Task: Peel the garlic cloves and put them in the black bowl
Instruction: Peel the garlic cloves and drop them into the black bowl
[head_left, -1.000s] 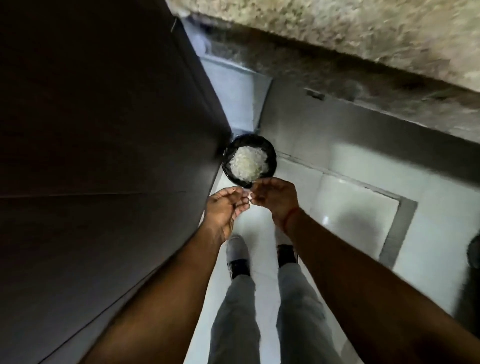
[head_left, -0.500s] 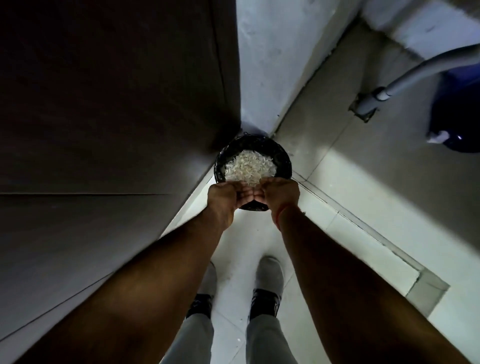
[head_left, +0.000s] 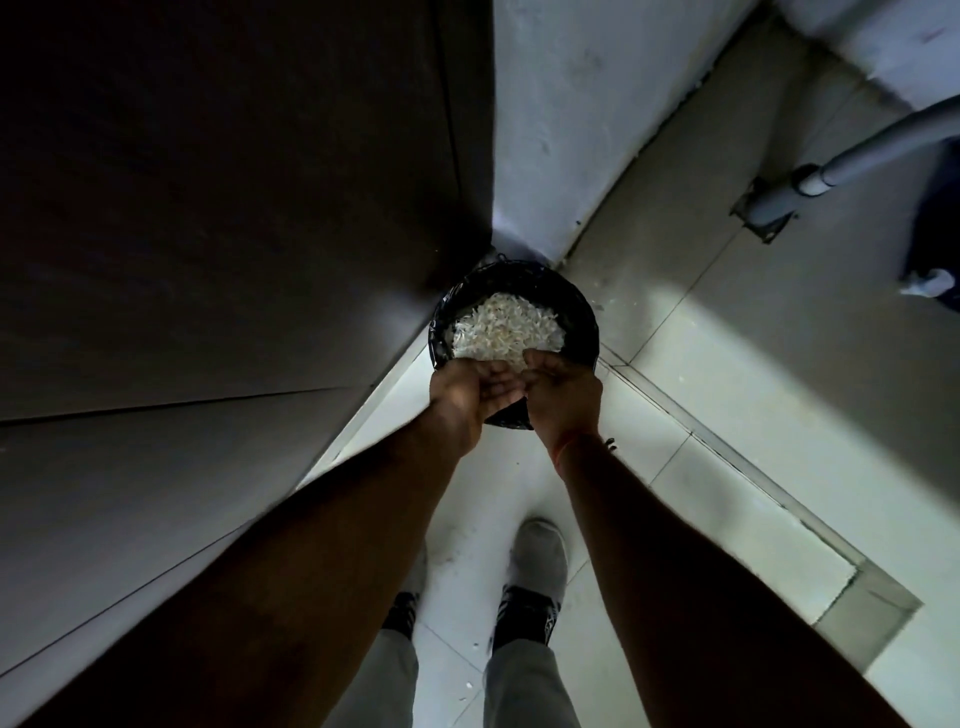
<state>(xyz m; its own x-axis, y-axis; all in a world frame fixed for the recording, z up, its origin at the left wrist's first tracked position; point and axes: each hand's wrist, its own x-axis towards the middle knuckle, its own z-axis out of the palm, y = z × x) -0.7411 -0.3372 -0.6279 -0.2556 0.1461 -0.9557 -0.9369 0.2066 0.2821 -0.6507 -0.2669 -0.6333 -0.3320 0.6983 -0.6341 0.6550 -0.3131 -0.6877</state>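
the black bowl (head_left: 576, 312) sits on the floor, pushed into the corner where a dark panel (head_left: 218, 197) meets a pale plastered wall (head_left: 561, 119), and its middle is heaped with whitish papery bits (head_left: 501, 330), probably garlic skins, though the light is too poor to be sure. no brand, label or writing can be read anywhere. the dark panel fills the left side, crossed by a thin seam. the floor (head_left: 701, 374) is pale tile with grey grout lines and a darker strip running to the right edge, lit in a bright band beside the bowl. a grey pipe (head_left: 852, 156) slants in from the upper right corner. two grey shoes (head_left: 537, 564) stand at the near edge of the tiles. over the bowl's near rim the left hand (head_left: 470, 387) is cupped palm up with relaxed fingers, and the right hand (head_left: 563, 387), a red thread at its wrist, is bunched against it; whether either holds anything cannot be told.
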